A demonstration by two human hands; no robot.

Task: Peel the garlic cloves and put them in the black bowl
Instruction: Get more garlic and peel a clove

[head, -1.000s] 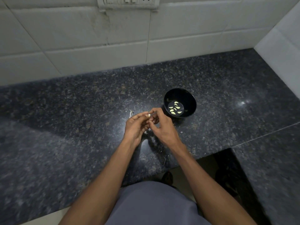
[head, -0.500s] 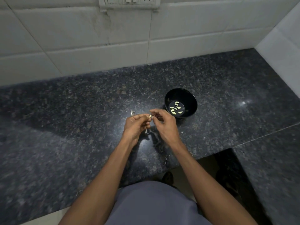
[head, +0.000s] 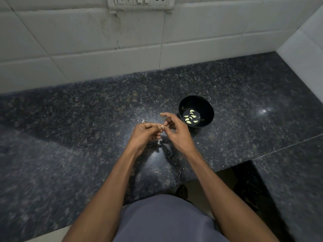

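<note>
Left hand (head: 145, 135): your fingers stay curled, pinching the garlic clove (head: 162, 126).
Right hand (head: 176, 131): you've let go since half a second ago; fingers loosely spread beside it.
Black bowl (head: 206, 105): unmoved, peeled cloves (head: 190, 116) inside.

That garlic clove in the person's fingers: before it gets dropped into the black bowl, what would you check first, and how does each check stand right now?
1. Clove held securely: ok. The left hand pinches the garlic clove at its fingertips.
2. Clove fully peeled: cannot tell; it is too small to judge.
3. Right hand free to help: ok. The right hand has loose fingers and holds nothing.
4. Bowl within reach: ok. The black bowl stands upright just beyond the right hand.
5. Room in the bowl: ok. Only a few peeled cloves lie on its bottom.
6. Counter clean: not ok. Bits of skin lie on the counter under the hands.
</note>
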